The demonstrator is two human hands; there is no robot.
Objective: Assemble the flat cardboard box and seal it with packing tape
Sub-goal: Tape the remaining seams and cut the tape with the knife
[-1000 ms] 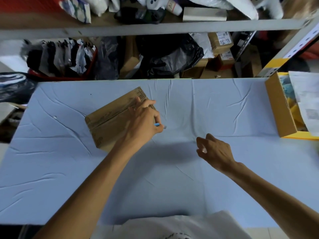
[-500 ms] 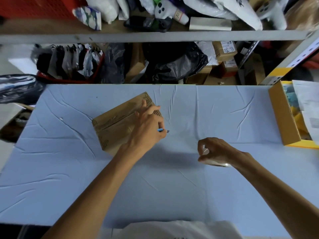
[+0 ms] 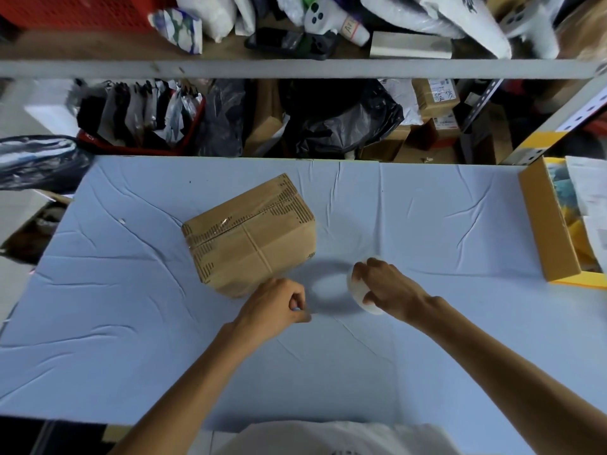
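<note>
Taped cardboard box [image 3: 249,234] on bench [image 3: 427,224], centre frame, fingers of right hand [image 3: 391,290] grasping tape roll [image 3: 357,287], left hand [image 3: 272,307] pinching small blue object [image 3: 296,309]

Right hand [image 3: 391,287] grips tape roll [image 3: 357,290]; left hand [image 3: 272,307] pinches blue tool [image 3: 296,309] beside box [image 3: 249,234].

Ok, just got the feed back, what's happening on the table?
A person works bare-handed. The cardboard box sits closed on the blue-covered table, clear tape along its top seam. The right hand grips a tape roll; the left hand pinches a small blue tool just in front of the box.
</note>
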